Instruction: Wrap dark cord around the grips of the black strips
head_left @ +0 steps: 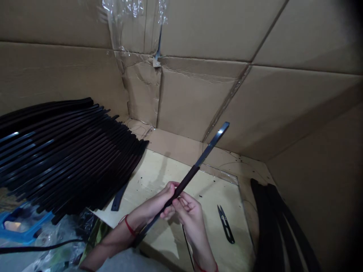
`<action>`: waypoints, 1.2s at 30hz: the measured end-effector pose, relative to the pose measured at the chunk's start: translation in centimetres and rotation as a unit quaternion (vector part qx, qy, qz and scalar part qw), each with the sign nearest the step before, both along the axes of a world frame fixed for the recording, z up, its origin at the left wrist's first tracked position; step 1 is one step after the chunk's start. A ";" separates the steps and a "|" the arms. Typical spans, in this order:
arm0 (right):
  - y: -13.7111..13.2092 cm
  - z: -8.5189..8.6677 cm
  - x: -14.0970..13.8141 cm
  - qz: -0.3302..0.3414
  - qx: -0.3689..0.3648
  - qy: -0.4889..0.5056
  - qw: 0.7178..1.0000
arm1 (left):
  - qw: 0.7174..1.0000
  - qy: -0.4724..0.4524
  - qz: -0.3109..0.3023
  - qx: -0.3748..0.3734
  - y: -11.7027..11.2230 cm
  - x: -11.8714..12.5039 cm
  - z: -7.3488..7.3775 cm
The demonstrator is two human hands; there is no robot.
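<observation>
Metal strip (183, 184) sits firmly in the closed left hand (153, 206); the right hand (188, 217) pinches it just beside, fingers curled.

a pale wooden board (167, 177) holds black snips (225, 224) (closed) and a dark strip (119, 198).

Plywood board (167, 177) sits inside cardboard walls (198, 98). Stack of flat strips (70, 162) overlaps board's left side; second bundle (272, 226) runs along its right edge. Left hand (151, 204) and right hand (190, 215) at center, held strip (184, 185) between them. Thread snips (225, 224) on board, just right of right hand. Loose strip (119, 197) on board, touching stack.
</observation>
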State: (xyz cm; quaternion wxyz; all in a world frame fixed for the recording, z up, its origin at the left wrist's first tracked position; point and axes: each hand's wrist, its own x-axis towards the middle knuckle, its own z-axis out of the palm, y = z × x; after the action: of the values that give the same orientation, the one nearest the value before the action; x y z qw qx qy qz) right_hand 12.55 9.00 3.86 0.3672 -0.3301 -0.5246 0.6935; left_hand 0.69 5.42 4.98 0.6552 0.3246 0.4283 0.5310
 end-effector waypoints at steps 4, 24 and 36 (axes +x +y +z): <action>-0.3 0.7 0.5 -0.063 0.027 -0.007 0.998 | 0.998 0.056 0.021 0.021 -0.4 0.3 -0.9; -0.4 1.2 0.6 -0.114 0.117 -0.062 0.985 | 0.988 0.132 0.062 0.049 -1.7 0.4 0.0; -0.1 1.0 0.8 -0.072 0.050 -0.008 0.996 | 0.998 0.066 0.002 -0.003 -1.1 0.1 -1.1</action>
State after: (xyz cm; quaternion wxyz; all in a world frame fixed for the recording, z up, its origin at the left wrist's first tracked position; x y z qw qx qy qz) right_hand 13.31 8.93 4.83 0.4285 -0.3538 -0.5363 0.6353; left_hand 0.80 4.35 3.91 0.6254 0.3558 0.4727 0.5087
